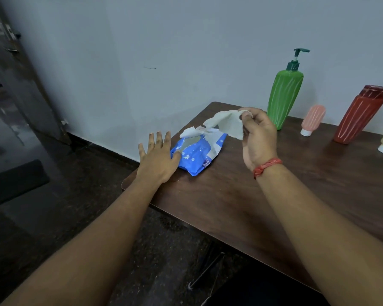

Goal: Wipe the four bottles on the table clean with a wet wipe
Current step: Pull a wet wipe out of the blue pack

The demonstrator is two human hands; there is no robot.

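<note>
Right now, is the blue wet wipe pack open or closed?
Open. The blue wet wipe pack has its flap peeled back, exposing the opening, while the right hand pinches a wipe above it.

Right hand pinching wet wipe (white), blue pack below

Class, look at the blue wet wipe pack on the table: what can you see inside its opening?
Through the opening of the blue wet wipe pack a pale wipe surface shows, with its flap peeled back. The right hand pinches a wet wipe above it. How many wipes remain is hidden by the wrapper.
</note>
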